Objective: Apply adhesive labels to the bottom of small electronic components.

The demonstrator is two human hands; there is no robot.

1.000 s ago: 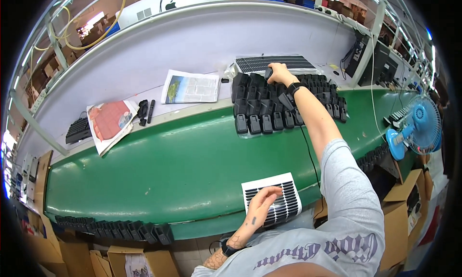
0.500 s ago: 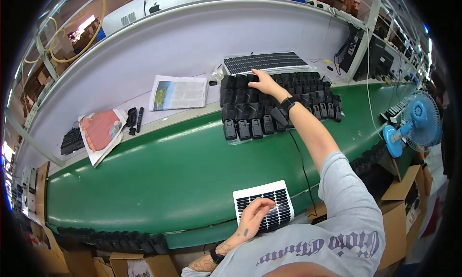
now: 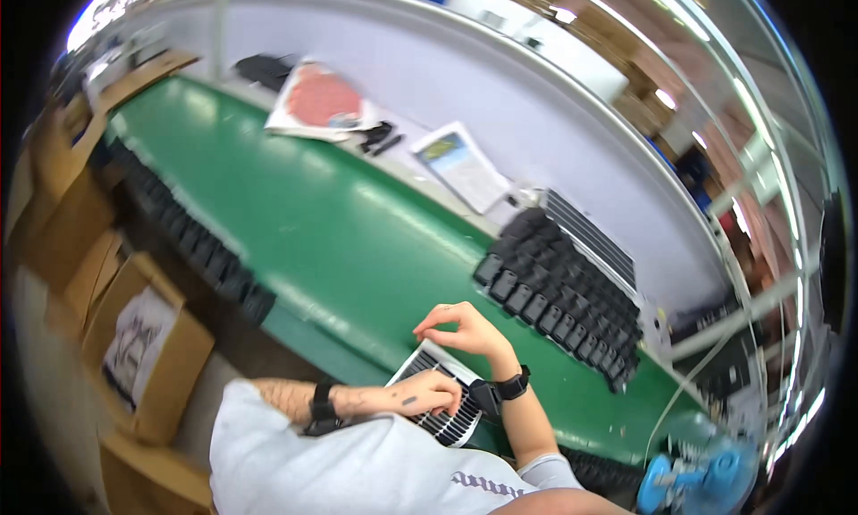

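Observation:
A white sheet with rows of black stickers (image 3: 466, 423) lies at the near edge of the green table. My left hand (image 3: 431, 393) rests over it, fingers curled down and fingertips partly hidden. Right beside those fingertips is a small black device (image 3: 484, 396), in front of my right wrist; whether I touch it I cannot tell. My right hand (image 3: 466, 329) hovers at the sheet's far corner, thumb and index finger bent together in a pinch. Anything between them is too small to make out. Beyond it stand rows of black handheld devices (image 3: 563, 305).
Behind the rows lies a stack of black-striped sheets (image 3: 592, 240). A printed page (image 3: 463, 166), a red-pictured bag (image 3: 319, 99) and a black keyboard (image 3: 262, 71) lie along the shelf. A blue fan (image 3: 702, 479) stands at the near right, a cardboard box (image 3: 147, 345) at lower left.
My right hand has come back from the device rows to the sheet near my left hand. A black device now shows beside my left fingertips. The whole view has turned and shifted left.

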